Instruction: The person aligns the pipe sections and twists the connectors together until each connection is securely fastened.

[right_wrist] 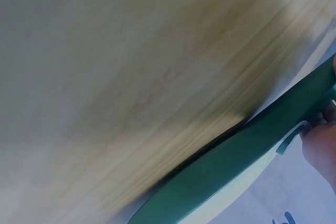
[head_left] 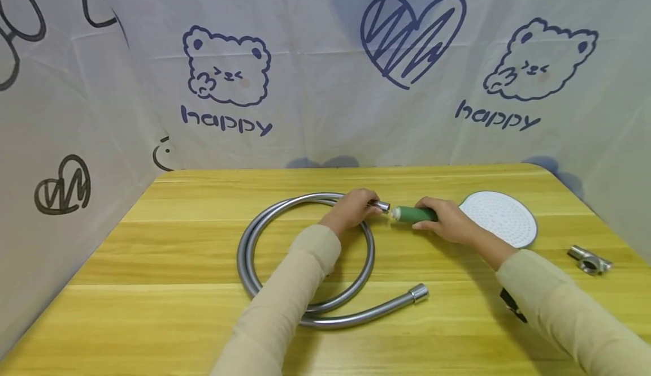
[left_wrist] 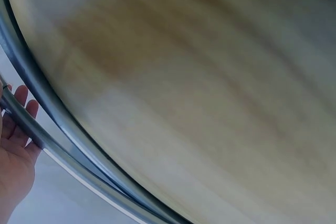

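A coiled grey metallic shower hose lies on the table. My left hand holds it near one end, and the small metal fitting sticks out to the right of the fingers. Facing that fitting across a narrow gap is the threaded tip of a shower head, white-faced with a green handle. My right hand grips this handle. In the left wrist view the hose crosses before the hand. The right wrist view shows the green shower head with the hand at the right edge.
The hose's other end, with a wider metal nut, points right on the near side. A shiny metal bracket lies at the right of the wooden table. A white cloth with drawings hangs behind the table.
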A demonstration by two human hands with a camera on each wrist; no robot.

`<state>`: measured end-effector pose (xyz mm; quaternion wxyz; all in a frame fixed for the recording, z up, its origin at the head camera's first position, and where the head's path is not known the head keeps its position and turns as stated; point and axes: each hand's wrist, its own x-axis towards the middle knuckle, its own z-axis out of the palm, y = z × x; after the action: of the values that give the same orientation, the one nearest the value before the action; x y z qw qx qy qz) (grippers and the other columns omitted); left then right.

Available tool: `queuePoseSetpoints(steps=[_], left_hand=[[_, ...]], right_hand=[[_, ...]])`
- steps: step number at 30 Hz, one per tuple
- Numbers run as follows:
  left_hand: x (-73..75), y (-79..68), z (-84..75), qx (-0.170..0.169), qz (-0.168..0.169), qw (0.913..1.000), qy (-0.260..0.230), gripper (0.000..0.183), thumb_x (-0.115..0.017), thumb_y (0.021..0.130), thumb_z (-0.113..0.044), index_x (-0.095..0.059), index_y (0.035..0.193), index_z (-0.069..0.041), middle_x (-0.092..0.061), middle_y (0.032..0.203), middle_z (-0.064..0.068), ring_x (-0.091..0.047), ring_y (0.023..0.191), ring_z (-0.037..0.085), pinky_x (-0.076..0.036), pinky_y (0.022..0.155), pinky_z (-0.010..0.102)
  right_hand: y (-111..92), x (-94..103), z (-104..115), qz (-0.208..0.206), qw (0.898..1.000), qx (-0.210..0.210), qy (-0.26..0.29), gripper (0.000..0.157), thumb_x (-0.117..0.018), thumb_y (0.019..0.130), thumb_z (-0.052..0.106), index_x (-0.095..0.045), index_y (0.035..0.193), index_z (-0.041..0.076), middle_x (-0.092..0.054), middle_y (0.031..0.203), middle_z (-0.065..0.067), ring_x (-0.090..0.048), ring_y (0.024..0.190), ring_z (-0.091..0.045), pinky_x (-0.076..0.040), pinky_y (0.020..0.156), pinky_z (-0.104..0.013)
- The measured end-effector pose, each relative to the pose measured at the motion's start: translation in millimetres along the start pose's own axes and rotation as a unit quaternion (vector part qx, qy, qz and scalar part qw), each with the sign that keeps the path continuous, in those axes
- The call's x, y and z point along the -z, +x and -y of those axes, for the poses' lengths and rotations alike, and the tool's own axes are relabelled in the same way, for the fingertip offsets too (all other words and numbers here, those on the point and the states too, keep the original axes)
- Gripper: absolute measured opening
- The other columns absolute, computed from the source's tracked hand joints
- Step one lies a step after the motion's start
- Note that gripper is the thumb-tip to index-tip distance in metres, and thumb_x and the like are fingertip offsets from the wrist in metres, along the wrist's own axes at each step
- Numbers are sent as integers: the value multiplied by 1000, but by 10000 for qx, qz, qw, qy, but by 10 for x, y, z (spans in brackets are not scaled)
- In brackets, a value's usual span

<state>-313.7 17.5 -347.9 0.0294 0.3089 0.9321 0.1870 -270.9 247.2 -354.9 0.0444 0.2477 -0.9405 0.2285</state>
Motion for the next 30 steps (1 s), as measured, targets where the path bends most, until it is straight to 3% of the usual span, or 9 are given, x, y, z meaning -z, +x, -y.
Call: queuePoseSetpoints(steps=[8,19,30], left_hand=[[9,1,-3,21,-6,10000,-24,29,-56,91,-27,-64,110,-6,-67,106,8,-61,99,19,-48,88,29],[6,15,3,-11,-14,10000,-82,30,-57,91,-27,-64,111,-5,-67,108,8,-61,101,19,-48,89,30],[31,1,-8,43,-42,9999,-127,30,-57,91,-26,-64,112,-5,-66,109,9,-61,102,20,-48,90,30]], right_hand=[[19,-6,-1,-63,9997,-69,240,34,-70,82,17,-60,109,-1,-65,97,-18,-53,74,-18,-42,65,-31],[45,-5,-27,-43,9936,-572,975,40,-72,81,19,-61,114,-1,-65,106,-20,-59,92,-28,-46,79,-38],[43,-14,-4,-126,9929,-648,987,40,-69,84,21,-61,116,-2,-64,108,-21,-58,87,-24,-46,75,-35]])
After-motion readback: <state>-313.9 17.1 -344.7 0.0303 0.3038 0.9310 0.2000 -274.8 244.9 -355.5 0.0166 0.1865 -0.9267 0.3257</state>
